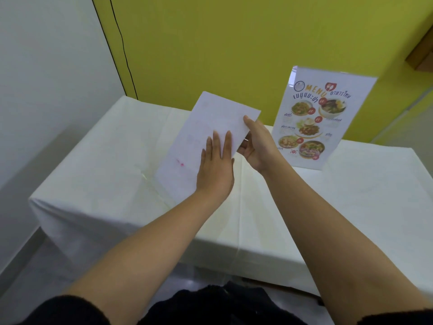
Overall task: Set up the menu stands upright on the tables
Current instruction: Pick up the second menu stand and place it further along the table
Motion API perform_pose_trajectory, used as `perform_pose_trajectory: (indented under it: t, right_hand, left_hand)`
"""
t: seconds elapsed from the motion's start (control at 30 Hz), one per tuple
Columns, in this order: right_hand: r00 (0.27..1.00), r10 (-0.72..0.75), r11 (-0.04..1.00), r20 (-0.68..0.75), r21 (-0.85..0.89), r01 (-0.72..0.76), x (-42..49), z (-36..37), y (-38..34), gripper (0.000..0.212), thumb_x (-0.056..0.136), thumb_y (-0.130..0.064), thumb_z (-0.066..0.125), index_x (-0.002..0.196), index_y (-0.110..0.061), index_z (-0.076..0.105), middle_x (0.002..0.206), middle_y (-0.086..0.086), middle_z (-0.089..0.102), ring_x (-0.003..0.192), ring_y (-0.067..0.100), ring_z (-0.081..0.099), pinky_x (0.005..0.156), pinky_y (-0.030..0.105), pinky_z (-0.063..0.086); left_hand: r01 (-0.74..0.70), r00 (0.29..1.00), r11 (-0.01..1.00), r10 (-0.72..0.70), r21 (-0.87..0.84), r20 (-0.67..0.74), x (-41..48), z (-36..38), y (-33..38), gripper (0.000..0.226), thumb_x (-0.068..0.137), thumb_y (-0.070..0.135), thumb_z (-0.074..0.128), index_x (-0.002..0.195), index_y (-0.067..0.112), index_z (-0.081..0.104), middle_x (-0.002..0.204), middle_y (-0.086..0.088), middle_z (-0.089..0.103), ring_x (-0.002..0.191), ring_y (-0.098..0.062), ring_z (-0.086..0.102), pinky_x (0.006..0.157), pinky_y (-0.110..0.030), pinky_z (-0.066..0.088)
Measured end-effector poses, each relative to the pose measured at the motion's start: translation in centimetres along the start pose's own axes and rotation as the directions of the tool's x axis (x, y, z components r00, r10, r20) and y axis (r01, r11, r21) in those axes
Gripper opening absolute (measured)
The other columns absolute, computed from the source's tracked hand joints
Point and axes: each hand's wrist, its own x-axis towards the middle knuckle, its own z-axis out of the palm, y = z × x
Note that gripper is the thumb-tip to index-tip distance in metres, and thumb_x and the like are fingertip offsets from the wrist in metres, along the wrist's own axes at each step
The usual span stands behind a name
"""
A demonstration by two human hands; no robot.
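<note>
A person is leaning over a worktop (pixel 98 165) that is lying under a white cloth, with both bare forearms reaching forward. The left hand (pixel 216 170) is resting flat, fingers stretched and slightly spread, against the pale blank face of a menu stand (pixel 206 137) that is tilting back toward the far edge, its lower edge sitting on the cloth. The right hand (pixel 256 144) is gripping the right edge of that same stand, thumb on the near face and fingers curling behind it. A small red mark is showing near the stand's lower left. Just beside it to the right, a second menu stand (pixel 324 118) is standing upright on the worktop, showing printed food pictures and the word MENU. Behind the worktop a yellow wall (pixel 234 43) is rising, meeting a white wall (pixel 46 66) at the left.
</note>
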Motion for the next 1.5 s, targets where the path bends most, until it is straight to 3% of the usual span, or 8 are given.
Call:
perform_pose_trajectory:
  t: [0.17, 0.37, 0.57, 0.73, 0.87, 1.03, 1.2, 1.5]
  right_hand:
    - [0.991, -0.127, 0.987, -0.045, -0.107, 0.122, -0.2, 1.7, -1.6, 0.039, 0.094, -0.045, 0.059, 0.123, -0.018, 0.058, 0.111, 0.006, 0.072, 0.086, 0.025, 0.071, 0.089, 0.039, 0.058]
    - [0.956, -0.292, 0.871, -0.012, -0.415, 0.261, 0.2, 2.6, -1.7, 0.044, 0.1, -0.048, 0.043, 0.141, -0.034, 0.048, 0.136, -0.015, 0.055, 0.124, 0.008, 0.057, 0.103, 0.03, 0.043]
    - [0.868, -0.486, 0.26, 0.1, -0.932, 0.253, 1.3, -0.1, 1.8, 0.07, 0.096, -0.057, 0.04, 0.156, -0.035, 0.014, 0.166, -0.001, 0.012, 0.153, 0.021, 0.015, 0.118, 0.049, 0.025]
    - [0.912, -0.408, 0.11, 0.028, -0.991, 0.08, 0.9, -0.8, 4.3, 0.083, 0.092, -0.068, 0.037, 0.156, -0.036, -0.005, 0.166, -0.003, -0.012, 0.154, 0.029, 0.004, 0.119, 0.057, 0.013]
    - [0.911, -0.411, 0.175, -0.02, -0.983, 0.057, 0.9, 0.0, 5.2, 0.098, 0.089, -0.067, 0.046, 0.158, -0.022, -0.006, 0.166, 0.008, -0.005, 0.142, 0.035, 0.037, 0.101, 0.049, 0.044]
    - [0.912, -0.398, 0.475, -0.102, -0.873, 0.11, 0.9, 2.5, 5.9, 0.085, 0.092, -0.054, 0.052, 0.157, -0.022, 0.006, 0.157, 0.002, 0.036, 0.137, 0.026, 0.045, 0.098, 0.044, 0.048]
    - [0.878, -0.457, 0.53, -0.143, -0.836, 0.14, 1.1, 4.6, 6.0, 0.05, 0.101, -0.039, 0.033, 0.147, -0.02, 0.03, 0.141, 0.0, 0.051, 0.122, 0.025, 0.055, 0.088, 0.038, 0.045]
    - [0.85, -0.476, 0.559, -0.225, -0.823, 0.095, 3.9, 1.9, 2.7, 0.054, 0.1, -0.035, 0.028, 0.153, -0.021, 0.022, 0.151, 0.003, 0.045, 0.128, 0.029, 0.052, 0.099, 0.043, 0.045]
  left_hand:
    - [-0.001, 0.983, 0.992, -0.022, -0.126, -0.184, 1.3, -4.4, 0.8, 0.069, 0.097, -0.002, 0.035, 0.159, 0.024, 0.018, 0.159, -0.006, 0.035, 0.137, -0.026, 0.046, 0.093, -0.037, 0.045]
    - [0.02, 0.918, 0.971, -0.111, -0.237, -0.38, 3.6, -9.0, 0.3, 0.044, 0.103, 0.013, 0.039, 0.146, 0.016, 0.043, 0.118, -0.01, 0.07, 0.096, -0.038, 0.065, 0.066, -0.032, 0.032]
    - [-0.048, 0.905, 0.783, -0.229, -0.62, -0.36, 4.9, -7.9, -4.3, 0.029, 0.102, 0.021, 0.047, 0.123, 0.002, 0.055, 0.088, -0.005, 0.066, 0.079, -0.031, 0.06, 0.068, -0.033, 0.042]
    - [0.017, 0.902, 0.666, -0.331, -0.746, -0.276, 4.4, -7.0, -7.2, 0.025, 0.103, 0.022, 0.044, 0.122, 0.007, 0.045, 0.091, -0.002, 0.067, 0.067, -0.015, 0.056, 0.063, -0.027, 0.042]
    - [0.073, 0.894, 0.715, -0.356, -0.696, -0.271, 3.9, -7.1, -9.5, 0.034, 0.104, 0.018, 0.039, 0.137, 0.012, 0.042, 0.116, -0.01, 0.066, 0.085, -0.023, 0.061, 0.067, -0.024, 0.042]
    - [0.25, 0.908, 0.81, -0.386, -0.531, -0.161, 3.7, -6.9, -12.1, 0.055, 0.105, 0.02, 0.035, 0.158, 0.029, 0.023, 0.137, -0.006, 0.055, 0.115, -0.026, 0.059, 0.083, -0.033, 0.047]
    - [0.391, 0.886, 0.694, -0.462, -0.604, 0.042, 3.9, -7.6, -12.3, 0.06, 0.104, 0.027, 0.033, 0.16, 0.034, 0.009, 0.148, 0.002, 0.05, 0.123, -0.025, 0.057, 0.092, -0.037, 0.048]
    - [0.341, 0.924, 0.452, -0.325, -0.824, 0.204, 8.8, -7.1, -10.5, 0.05, 0.093, 0.028, 0.039, 0.143, 0.033, 0.039, 0.129, 0.011, 0.062, 0.112, -0.015, 0.062, 0.098, -0.045, 0.052]
